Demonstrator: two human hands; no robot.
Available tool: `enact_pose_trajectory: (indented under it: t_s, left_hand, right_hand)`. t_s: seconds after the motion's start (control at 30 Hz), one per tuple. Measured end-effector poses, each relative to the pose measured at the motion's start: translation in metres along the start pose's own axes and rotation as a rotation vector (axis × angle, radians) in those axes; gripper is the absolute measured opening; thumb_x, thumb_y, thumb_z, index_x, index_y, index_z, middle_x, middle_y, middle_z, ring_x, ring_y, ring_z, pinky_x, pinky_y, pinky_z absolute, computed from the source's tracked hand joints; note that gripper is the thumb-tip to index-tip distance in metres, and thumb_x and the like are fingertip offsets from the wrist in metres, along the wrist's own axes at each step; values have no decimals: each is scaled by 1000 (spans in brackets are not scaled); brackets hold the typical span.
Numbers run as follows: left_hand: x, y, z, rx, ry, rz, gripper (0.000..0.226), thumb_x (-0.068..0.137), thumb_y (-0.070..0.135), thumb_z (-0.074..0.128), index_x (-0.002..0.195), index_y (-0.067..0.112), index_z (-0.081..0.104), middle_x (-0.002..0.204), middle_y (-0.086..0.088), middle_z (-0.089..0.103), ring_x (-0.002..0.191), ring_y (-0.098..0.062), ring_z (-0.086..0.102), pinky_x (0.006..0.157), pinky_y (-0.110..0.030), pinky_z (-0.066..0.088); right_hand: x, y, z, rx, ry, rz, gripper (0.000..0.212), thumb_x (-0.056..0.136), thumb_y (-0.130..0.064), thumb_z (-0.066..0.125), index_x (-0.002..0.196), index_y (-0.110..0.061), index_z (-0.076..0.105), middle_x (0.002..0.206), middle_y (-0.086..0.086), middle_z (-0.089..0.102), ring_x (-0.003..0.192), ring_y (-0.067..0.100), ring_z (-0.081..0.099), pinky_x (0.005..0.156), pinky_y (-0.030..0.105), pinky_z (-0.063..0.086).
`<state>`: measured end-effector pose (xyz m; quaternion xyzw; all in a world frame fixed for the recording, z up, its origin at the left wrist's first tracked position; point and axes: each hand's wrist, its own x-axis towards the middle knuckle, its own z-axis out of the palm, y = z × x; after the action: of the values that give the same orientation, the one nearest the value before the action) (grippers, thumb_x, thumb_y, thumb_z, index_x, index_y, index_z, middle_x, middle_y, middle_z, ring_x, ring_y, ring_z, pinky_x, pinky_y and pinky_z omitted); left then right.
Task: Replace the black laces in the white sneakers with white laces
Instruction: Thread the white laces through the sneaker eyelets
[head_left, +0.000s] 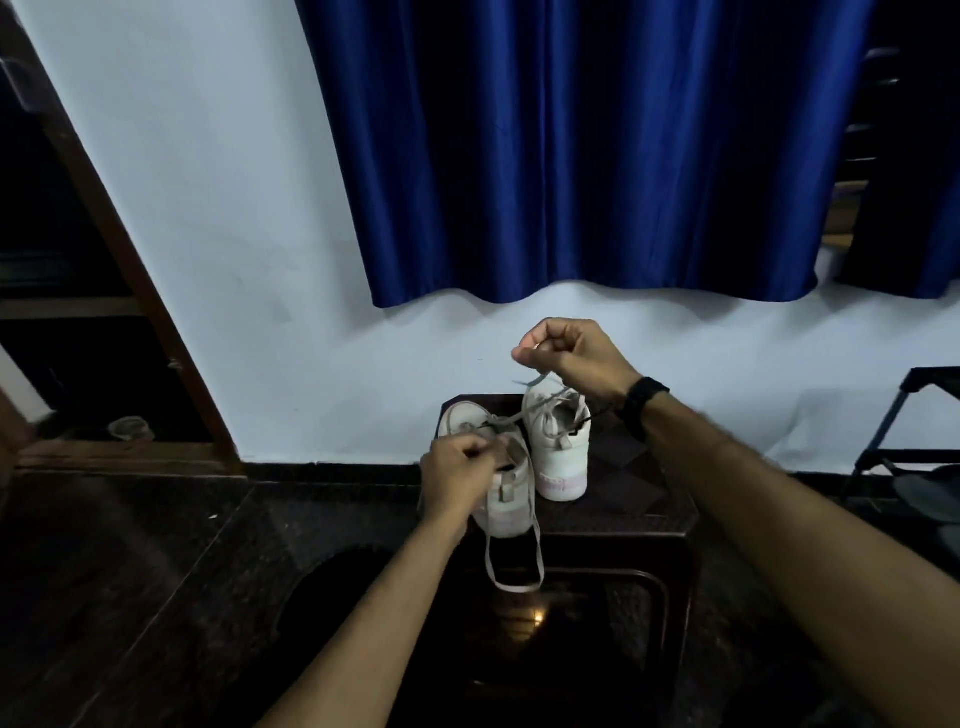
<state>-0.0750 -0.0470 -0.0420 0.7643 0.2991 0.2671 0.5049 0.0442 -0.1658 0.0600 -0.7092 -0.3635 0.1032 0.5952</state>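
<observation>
Two white sneakers sit side by side on a dark bench (639, 499) in front of you, heels toward you. The left sneaker (501, 478) is nearer to you, at the bench's front edge. The right sneaker (558, 447) stands just beside it, a little farther back.

Your left hand (457, 478) rests at the top of the left sneaker. Its fingers are curled in a tight grip on the white lace (514, 564) there. A long loop of that lace hangs down past the heel and over the bench's front edge.

Your right hand (574, 356) is raised above the right sneaker. Its fingers are curled, and finger and thumb pinch the end of a pale lace piece (540, 378) that runs down toward the shoes. You wear a black watch (641, 402) on that wrist.

A thin black lace (584, 420) pokes out at the right sneaker's opening, near your wrist.

Behind the bench is a white wall (218, 218) with a blue curtain (571, 156) hanging on it. The floor (130, 571) is dark.
</observation>
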Motion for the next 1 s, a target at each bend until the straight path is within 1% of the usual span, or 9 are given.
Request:
enact_pose_trajectory:
  t_s: [0.1, 0.2, 0.4, 0.47, 0.57, 0.77, 0.9, 0.93, 1.0]
  left_hand:
    - [2, 35, -16, -274, -126, -244, 24, 83, 32, 76, 70, 13, 71, 64, 0, 69, 58, -14, 63, 53, -21, 46]
    - [2, 80, -40, -488, -309, -364, 24, 91, 33, 67, 80, 12, 63, 70, -5, 70, 55, -14, 67, 45, -19, 50]
    - [6, 152, -76, -723, -328, -243, 20, 94, 29, 62, 84, 12, 66, 65, 0, 70, 56, -10, 69, 59, -19, 55]
    - [11, 162, -86, -655, -260, -150, 26, 96, 32, 58, 88, 10, 69, 69, -3, 72, 61, -12, 70, 56, -20, 56]
    - [15, 159, -92, -342, -188, -13, 32, 99, 30, 53, 92, 5, 72, 81, -11, 74, 68, -19, 71, 53, -21, 53]
    - [15, 122, -77, -33, -451, -33, 36, 99, 34, 57, 88, 5, 74, 82, -12, 75, 70, -18, 72, 62, -24, 57]
    - [35, 80, -50, 20, -300, -111, 13, 92, 17, 64, 92, 7, 73, 81, -9, 72, 64, -16, 68, 54, -22, 52]
    - [41, 66, -42, 80, -238, -117, 9, 88, 13, 65, 91, 11, 73, 85, -8, 71, 67, -16, 66, 56, -22, 51]
    - [52, 40, -28, 280, -180, -84, 20, 83, 13, 68, 103, 16, 71, 100, -5, 68, 87, -19, 66, 69, -20, 47]
  right_hand:
    - [-6, 3, -1, -93, -1, -13, 8, 81, -16, 78, 82, -12, 70, 72, 2, 65, 60, 1, 59, 64, 13, 43]
    - [-9, 1, -3, -109, 8, -7, 5, 84, -6, 72, 88, -7, 70, 76, 2, 65, 49, -6, 54, 50, 4, 38]
    - [-4, 5, -8, -131, 17, -3, 20, 86, 4, 61, 94, -12, 70, 81, 0, 62, 54, -5, 57, 52, 9, 38]
    - [0, 6, -10, -136, 52, -32, 31, 86, 7, 55, 88, -20, 70, 81, -4, 63, 68, 1, 64, 61, 11, 41]
    - [1, 1, -12, -135, 98, -62, 31, 89, 7, 50, 88, -18, 68, 82, -8, 63, 75, 7, 64, 71, 10, 43]
    - [6, -22, -7, 41, 118, -186, 25, 92, 14, 48, 94, -5, 64, 83, -1, 61, 80, 9, 59, 56, 5, 41]
    - [23, -51, -3, 35, 77, -234, 29, 89, 17, 47, 97, -4, 65, 82, -2, 64, 65, -11, 56, 55, 6, 40]
    - [27, -55, 0, 29, 70, -228, 31, 88, 17, 47, 97, -5, 66, 81, -3, 64, 64, -12, 56, 55, 6, 40]
    - [34, -60, 9, 15, 56, -216, 32, 87, 17, 46, 98, -5, 67, 78, -4, 64, 63, -13, 55, 56, 6, 40]
